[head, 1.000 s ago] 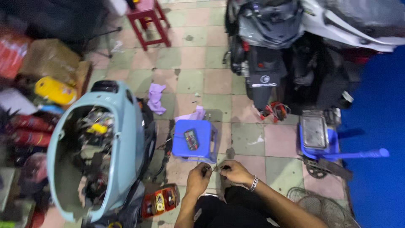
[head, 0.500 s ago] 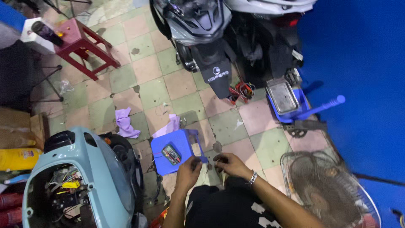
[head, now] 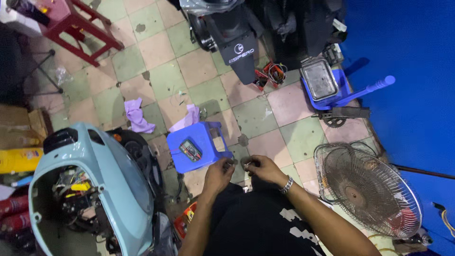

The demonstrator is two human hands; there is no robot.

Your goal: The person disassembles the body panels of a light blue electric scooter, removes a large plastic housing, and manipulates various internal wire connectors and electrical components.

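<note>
Head view: a small dark part (head: 241, 164), too small to identify, sits pinched between my left hand (head: 219, 174) and right hand (head: 261, 168), beside the blue stool (head: 204, 138) carrying a meter (head: 190, 150). The scooter (head: 90, 189) gapes open, wiring exposed; much seems left.

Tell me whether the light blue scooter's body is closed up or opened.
Opened. The light blue scooter has its top uncovered, so wiring and yellow parts inside the shell show.
</note>
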